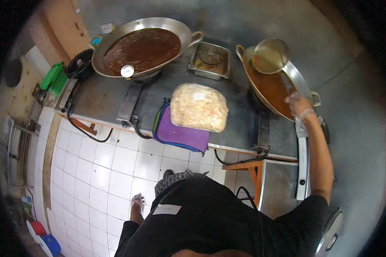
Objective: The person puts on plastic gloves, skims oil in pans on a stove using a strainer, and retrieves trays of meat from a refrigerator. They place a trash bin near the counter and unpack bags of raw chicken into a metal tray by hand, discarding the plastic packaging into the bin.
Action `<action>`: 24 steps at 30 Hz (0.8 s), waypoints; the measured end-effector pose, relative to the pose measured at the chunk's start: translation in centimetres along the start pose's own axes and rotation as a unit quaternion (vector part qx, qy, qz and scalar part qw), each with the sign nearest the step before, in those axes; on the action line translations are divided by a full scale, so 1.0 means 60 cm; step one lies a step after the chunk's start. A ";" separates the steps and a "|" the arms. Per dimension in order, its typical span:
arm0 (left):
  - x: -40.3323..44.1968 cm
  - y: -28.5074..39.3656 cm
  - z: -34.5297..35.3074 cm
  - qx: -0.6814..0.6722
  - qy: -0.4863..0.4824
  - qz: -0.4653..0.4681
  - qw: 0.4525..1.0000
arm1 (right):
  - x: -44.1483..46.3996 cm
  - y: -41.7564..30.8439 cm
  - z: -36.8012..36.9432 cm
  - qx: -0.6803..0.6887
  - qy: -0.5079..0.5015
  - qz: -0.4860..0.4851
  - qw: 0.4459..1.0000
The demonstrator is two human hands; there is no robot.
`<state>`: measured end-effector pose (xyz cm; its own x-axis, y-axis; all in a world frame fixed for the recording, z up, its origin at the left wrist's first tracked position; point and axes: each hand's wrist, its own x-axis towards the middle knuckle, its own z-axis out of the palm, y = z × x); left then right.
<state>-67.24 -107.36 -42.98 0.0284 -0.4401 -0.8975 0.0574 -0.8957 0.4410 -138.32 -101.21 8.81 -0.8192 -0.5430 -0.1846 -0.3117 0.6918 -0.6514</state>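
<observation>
My right hand (300, 107), in a clear plastic glove, is over the near right rim of the right wok (305, 81). Its fingers look drawn together above the brown oil (273, 91); whatever they hold, if anything, I cannot make out. Across the far side of that wok lies a round mesh strainer (270, 55). My left hand (137, 203), also gloved, hangs low beside my body over the floor, fingers loosely apart and nothing seen in them. Between the woks a plastic-wrapped pale bundle (199, 107) sits partly on folded purple cloth (181, 136).
A larger wok (184, 36) of dark oil stands at the left, with a round dial thermometer (127, 71) at its near rim. Behind the bundle is a metal pan (221, 75). Black hoses (86, 136) hang along the counter's front edge. White tiles (101, 171) cover the floor.
</observation>
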 end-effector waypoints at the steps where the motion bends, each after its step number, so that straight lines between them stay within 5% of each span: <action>1: 0.006 0.011 -0.005 -0.014 -0.001 -0.006 1.000 | 0.001 -0.006 0.000 0.021 -0.001 0.016 1.000; 5: 0.024 0.048 -0.038 0.015 0.051 -0.045 0.998 | 0.013 -0.021 0.006 0.087 0.002 0.049 0.995; 6: 0.025 0.056 -0.045 0.023 0.047 -0.036 0.998 | 0.033 -0.006 0.004 -0.011 0.003 -0.112 0.994; 10: 0.043 0.072 -0.087 0.035 0.029 -0.015 0.999 | -0.013 -0.095 0.033 0.152 0.069 0.108 0.980; 17: 0.100 0.134 -0.149 0.015 0.009 -0.003 1.000 | 0.030 -0.126 0.062 0.402 0.067 0.076 0.910; 22: 0.110 0.187 -0.151 0.038 0.038 0.027 0.998 | 0.046 -0.213 0.133 0.049 0.093 0.005 0.994; 24: 0.107 0.206 -0.137 0.052 0.047 0.024 0.997 | 0.137 -0.182 0.183 0.057 0.087 -0.058 0.993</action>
<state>-58.14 -120.70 -43.30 0.1229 -0.4784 -0.8695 -0.0497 -0.8780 0.4761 -136.36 -118.46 6.30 -0.8549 -0.5184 0.0199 -0.3606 0.5662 -0.7412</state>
